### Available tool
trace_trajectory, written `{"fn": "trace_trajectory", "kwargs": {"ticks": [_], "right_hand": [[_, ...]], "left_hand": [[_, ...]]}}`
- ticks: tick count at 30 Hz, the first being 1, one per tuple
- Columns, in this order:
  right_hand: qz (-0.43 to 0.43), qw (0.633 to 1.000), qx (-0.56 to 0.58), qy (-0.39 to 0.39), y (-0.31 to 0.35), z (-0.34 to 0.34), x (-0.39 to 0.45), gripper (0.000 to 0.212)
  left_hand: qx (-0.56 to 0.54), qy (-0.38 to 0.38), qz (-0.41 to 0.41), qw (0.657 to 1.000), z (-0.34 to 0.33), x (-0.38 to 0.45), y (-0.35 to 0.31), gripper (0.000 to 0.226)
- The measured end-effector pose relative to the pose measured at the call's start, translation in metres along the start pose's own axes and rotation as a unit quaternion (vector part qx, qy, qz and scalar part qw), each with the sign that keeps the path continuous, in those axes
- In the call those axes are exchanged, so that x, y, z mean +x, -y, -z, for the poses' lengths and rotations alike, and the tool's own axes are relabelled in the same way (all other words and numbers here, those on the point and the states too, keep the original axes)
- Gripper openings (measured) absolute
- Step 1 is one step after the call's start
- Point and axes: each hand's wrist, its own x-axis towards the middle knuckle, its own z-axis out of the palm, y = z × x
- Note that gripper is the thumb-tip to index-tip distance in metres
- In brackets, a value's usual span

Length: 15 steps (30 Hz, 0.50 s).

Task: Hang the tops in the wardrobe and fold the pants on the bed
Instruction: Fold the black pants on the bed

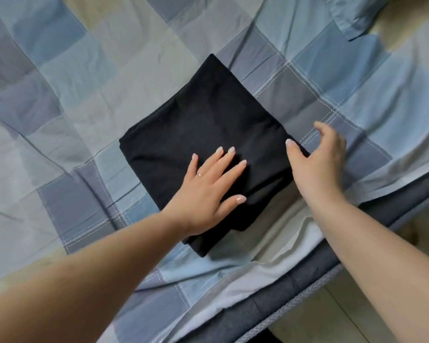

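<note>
The black pants [203, 134] lay on the bed [84, 100] as a compact folded square, near the bed's edge, so that fold looked all but finished to me. On top of the pants, toward their near side, the left hand [208, 191] rested flat with its fingers straight and spread, pressing the cloth down. At the pants' right edge the right hand [320, 159] hovered or brushed the fold, fingers relaxed and apart, gripping nothing. Beyond the pants, at the far right corner, a blue pillow [357, 13] showed. No tops or wardrobe were in sight, so I could not judge that part; smoothing seemed the only thing left here.
</note>
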Motion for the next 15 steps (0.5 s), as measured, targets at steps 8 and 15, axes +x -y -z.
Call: {"fn": "trace_trajectory", "kwargs": {"ticks": [8,15], "right_hand": [[0.296,0.876,-0.342,0.17,0.057,-0.055,0.006,0.088],[0.216,0.916,-0.306,0.145,-0.011,-0.061,0.024,0.095]], "left_hand": [[0.202,-0.068,0.006,0.977,0.065,0.11,0.056,0.059],[0.089,0.002,0.17,0.981,0.035,0.17,0.078,0.066]]}}
